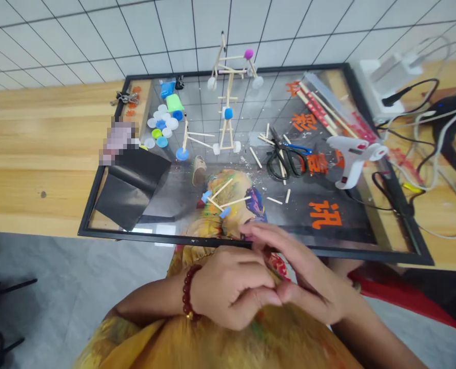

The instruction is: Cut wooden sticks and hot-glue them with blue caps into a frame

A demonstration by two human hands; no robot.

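My two hands meet in front of my body, just below the near edge of the framed glass panel (197, 239). My left hand (233, 287) is closed, its fingers curled under; whatever they hold, if anything, is hidden. With fingers stretched out and thumb apart, my right hand (300, 271) touches the left one near the thumb tips. Beyond them on the glass lies a small frame of sticks (222, 201) with light blue end pieces. Farther back is a larger stick model (228, 95) with white caps, a blue ball and a magenta ball. A smaller stick piece (187, 136) lies beside it.
Black scissors (283, 156) lie among cut sticks. A white glue gun (354, 156) with cables is on the right, near a power strip (381, 84). Bottle caps (162, 123), a black sheet (133, 184) and a binder clip (123, 97) lie left.
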